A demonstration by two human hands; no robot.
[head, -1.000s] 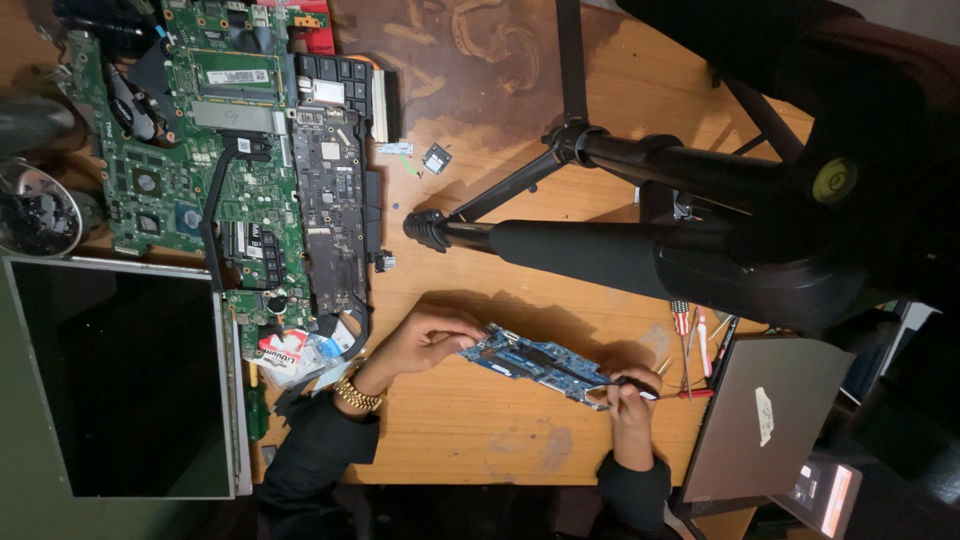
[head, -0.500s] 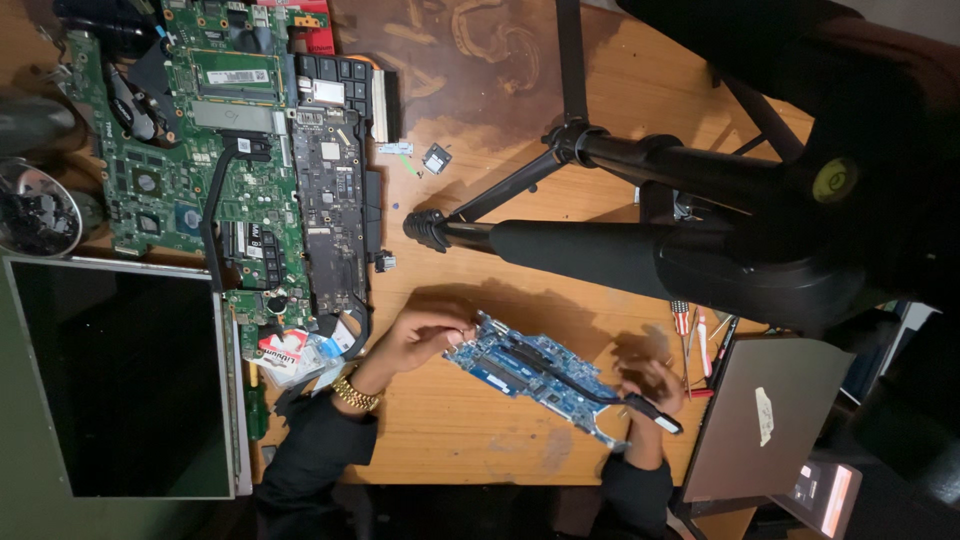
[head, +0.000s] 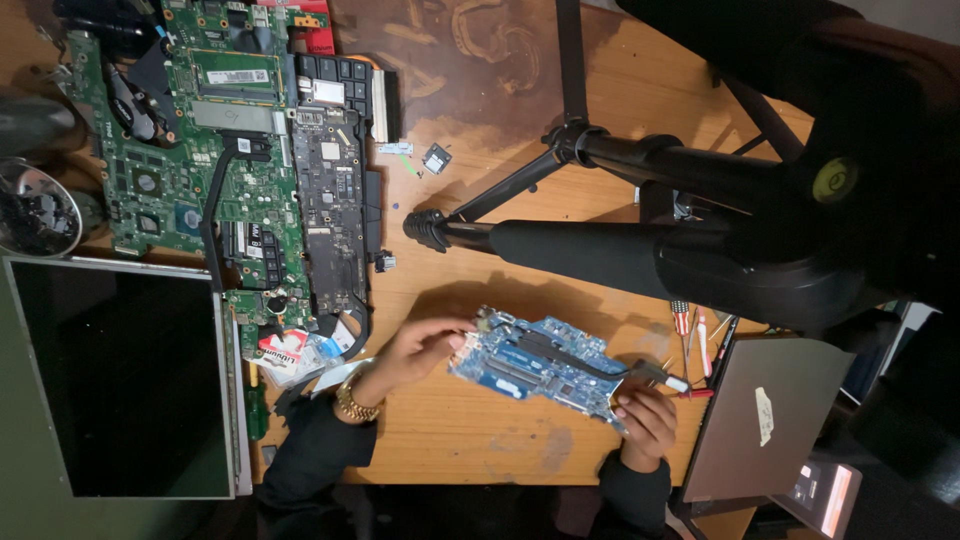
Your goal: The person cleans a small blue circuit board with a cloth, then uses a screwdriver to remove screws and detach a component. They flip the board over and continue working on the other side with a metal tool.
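Left hand (head: 420, 348) pinches blue circuit board (head: 540, 365) edge; right hand (head: 645, 420) grips opposite corner, apparently clasping tool (head: 660, 376).

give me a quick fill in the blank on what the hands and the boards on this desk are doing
1. Both hands hold a ____ circuit board over the wooden desk.
2. The left hand wears a ____ bracelet at the wrist.
3. The right hand grips the board's ____ end.
4. The large green motherboard lies above a dark ____ panel.

Missing words: blue; gold; right; screen
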